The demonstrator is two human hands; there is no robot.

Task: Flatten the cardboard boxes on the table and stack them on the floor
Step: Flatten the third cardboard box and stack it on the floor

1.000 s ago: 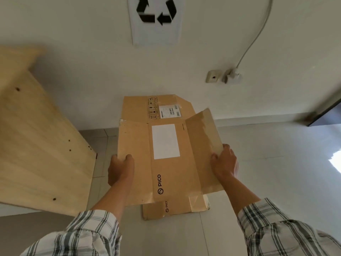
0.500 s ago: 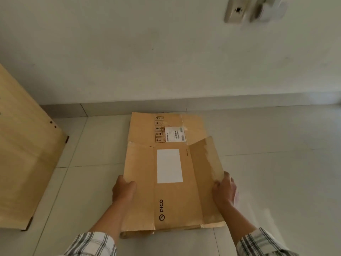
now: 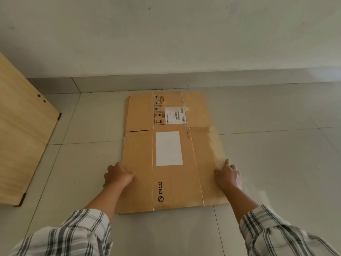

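A flattened brown cardboard box (image 3: 175, 183) with a blank white label and "PICO" print lies on the tiled floor. It rests on top of another flattened box (image 3: 140, 111), whose far part with a barcode label and handling symbols sticks out toward the wall. My left hand (image 3: 118, 175) grips the top box's left edge, fingers curled over it. My right hand (image 3: 227, 175) is at its right edge, fingers spread on the right flap and blurred.
A light wooden panel of furniture (image 3: 22, 137) stands at the left, its corner on the floor. A white wall with a grey skirting (image 3: 166, 81) runs just beyond the boxes. Pale floor tiles (image 3: 276, 163) extend to the right.
The top box came down from mid-air onto the lower flattened box. Its raised right flap now lies flat. Both hands went down with it, and the view tilted toward the floor.
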